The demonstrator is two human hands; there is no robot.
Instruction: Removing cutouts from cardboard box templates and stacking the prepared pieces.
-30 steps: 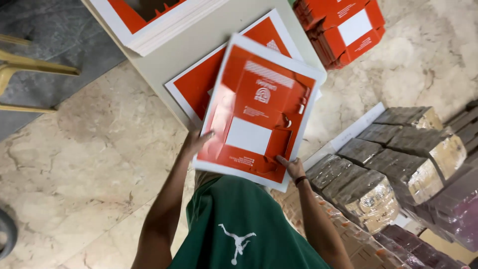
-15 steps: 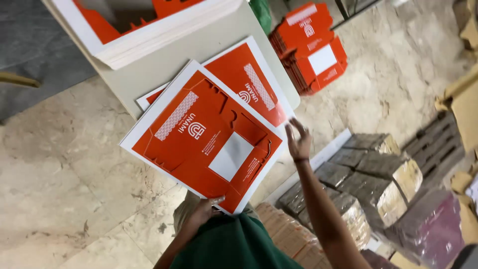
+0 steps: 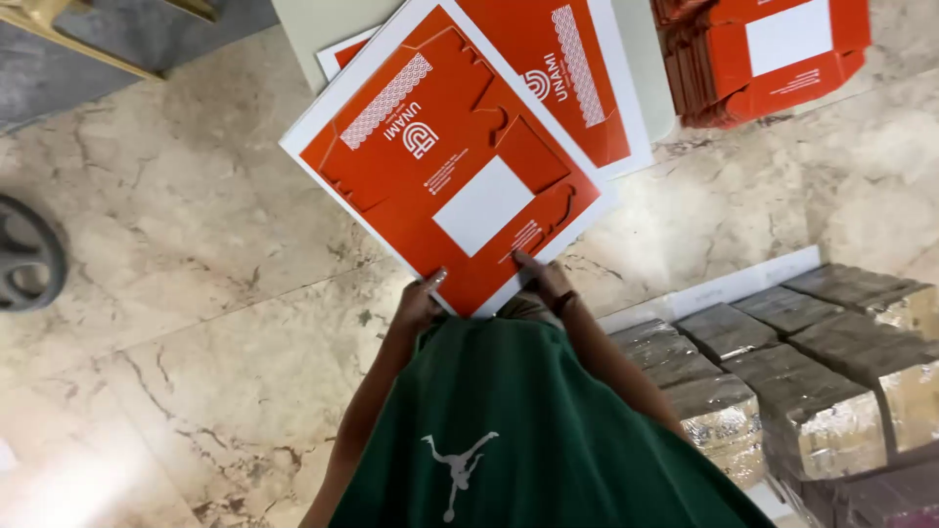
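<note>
I hold a flat orange die-cut carton sheet (image 3: 445, 166) with a white border and a white rectangle patch, tilted in front of me. My left hand (image 3: 416, 303) grips its near lower edge. My right hand (image 3: 543, 279) pinches the near corner from the right, thumb on the printed face. Under the sheet, a second orange sheet (image 3: 577, 78) of the same kind lies on a pale table (image 3: 313, 24).
A stack of folded orange cartons (image 3: 773, 54) lies on the marble floor at the top right. Several plastic-wrapped brown bundles (image 3: 812, 381) stand at the right. A dark round object (image 3: 29, 254) sits at the left edge. A wooden chair leg (image 3: 68, 29) shows top left.
The sheet has turned and come lower and nearer to me. My right hand, which was free beside it, now grips its near corner. The view has shifted left.
</note>
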